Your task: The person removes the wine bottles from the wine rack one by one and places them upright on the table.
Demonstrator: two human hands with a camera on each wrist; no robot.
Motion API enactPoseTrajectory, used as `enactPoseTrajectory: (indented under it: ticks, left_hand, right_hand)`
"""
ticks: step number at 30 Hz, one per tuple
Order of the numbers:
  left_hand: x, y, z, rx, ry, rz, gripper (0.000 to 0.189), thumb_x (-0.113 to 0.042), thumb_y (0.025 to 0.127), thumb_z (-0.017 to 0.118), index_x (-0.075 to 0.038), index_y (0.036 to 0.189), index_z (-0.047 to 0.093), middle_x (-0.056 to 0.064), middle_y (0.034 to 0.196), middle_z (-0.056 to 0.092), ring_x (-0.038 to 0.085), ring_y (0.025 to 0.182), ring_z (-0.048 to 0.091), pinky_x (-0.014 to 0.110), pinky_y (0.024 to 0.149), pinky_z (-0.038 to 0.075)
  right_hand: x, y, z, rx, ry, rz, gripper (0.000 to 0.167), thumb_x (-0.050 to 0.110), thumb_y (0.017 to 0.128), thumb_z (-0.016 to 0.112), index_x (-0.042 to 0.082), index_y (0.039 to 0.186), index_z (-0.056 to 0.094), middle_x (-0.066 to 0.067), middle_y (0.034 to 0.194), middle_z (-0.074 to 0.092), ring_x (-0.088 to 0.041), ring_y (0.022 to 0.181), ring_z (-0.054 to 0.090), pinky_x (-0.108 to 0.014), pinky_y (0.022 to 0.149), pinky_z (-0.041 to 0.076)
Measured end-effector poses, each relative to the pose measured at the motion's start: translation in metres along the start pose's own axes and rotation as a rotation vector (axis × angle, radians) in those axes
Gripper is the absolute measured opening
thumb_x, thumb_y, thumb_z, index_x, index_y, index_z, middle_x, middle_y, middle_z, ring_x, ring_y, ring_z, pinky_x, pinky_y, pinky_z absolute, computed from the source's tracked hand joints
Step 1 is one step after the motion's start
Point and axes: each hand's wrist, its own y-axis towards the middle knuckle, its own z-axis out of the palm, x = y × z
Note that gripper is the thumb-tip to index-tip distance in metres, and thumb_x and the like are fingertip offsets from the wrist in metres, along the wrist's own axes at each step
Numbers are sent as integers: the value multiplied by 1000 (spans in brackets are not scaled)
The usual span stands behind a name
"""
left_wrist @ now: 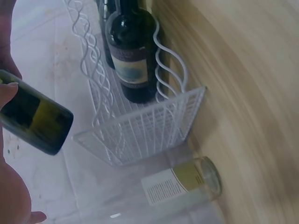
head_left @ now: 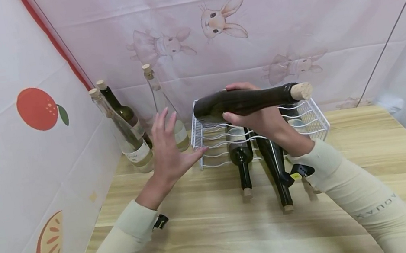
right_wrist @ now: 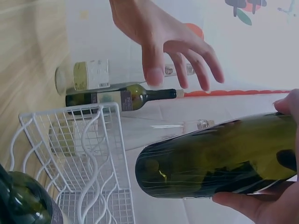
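My right hand [head_left: 267, 123] grips a dark green wine bottle [head_left: 248, 101] by its body, thumb on the near side. It lies level above the white wire rack [head_left: 197, 145], cork end pointing right. In the right wrist view, the bottle's rounded base [right_wrist: 154, 170] stands clear of the rack. My left hand [head_left: 169, 153] is raised at the rack's left end, fingers spread and holding nothing. Dark corked bottles lie in the rack, one [head_left: 242, 155] near the middle and another [head_left: 273, 164] right of it, necks toward me. My right forearm partly hides one more.
Left of the rack stand two clear corked bottles [head_left: 121, 132] [head_left: 156, 92] and a dark corked bottle [head_left: 121, 108]. The wooden table [head_left: 219, 237] meets a rabbit-printed backdrop [head_left: 96, 42] behind and a fruit-printed panel [head_left: 1, 174] at left.
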Motion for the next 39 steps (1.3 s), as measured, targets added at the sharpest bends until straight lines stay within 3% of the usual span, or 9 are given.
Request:
enactPoseTrajectory:
  ticks: [4, 10, 16, 25, 30, 39]
  left_hand:
    - [-6, 5, 4, 15, 0, 12, 122, -41, 57, 101, -3, 153, 37, 24, 162, 35, 46, 152, 32, 62, 128, 24]
    - [-15, 10, 10, 18, -5, 43, 123, -44, 59, 100, -4, 155, 35, 24, 161, 36, 45, 151, 35, 61, 126, 27]
    - [-22, 15, 18, 15, 1, 64, 122, -46, 60, 100, -2, 155, 36, 24, 161, 36, 43, 150, 36, 60, 123, 32]
    - [-29, 18, 25, 30, 30, 83, 118, -47, 64, 98, -4, 155, 37, 23, 162, 36, 39, 146, 39, 56, 114, 37]
    - [-33, 20, 28, 10, 37, 108, 115, -44, 62, 99, -4, 153, 41, 25, 158, 40, 40, 143, 42, 57, 112, 39]
    - [-38, 22, 31, 32, 127, 125, 110, -54, 68, 93, -10, 154, 39, 23, 157, 43, 41, 136, 44, 53, 113, 43]
  right_hand:
    - [3, -1, -1, -1, -17, 35, 58, 11, 81, 86, 5, 134, 65, -16, 127, 70, -28, 111, 70, -36, 93, 57]
    - [3, -2, -2, -9, 55, 78, 57, 9, 83, 84, 6, 136, 64, -15, 127, 71, -23, 106, 70, -21, 82, 59]
    - [1, -4, -2, -23, 107, 71, 53, 7, 84, 83, 4, 134, 65, -18, 122, 72, -15, 99, 68, -19, 79, 59]
    - [1, -11, -1, -2, 374, 134, 51, 6, 87, 79, 5, 135, 63, -11, 116, 73, -14, 98, 71, -24, 80, 61]
    - [0, -13, 1, -12, 444, 156, 50, 3, 87, 77, 4, 135, 63, -5, 112, 73, -12, 95, 70, -24, 75, 61]
    - [-1, -17, 5, -34, 559, 243, 52, 2, 86, 74, -1, 136, 61, -1, 105, 73, -10, 85, 69, -26, 66, 61]
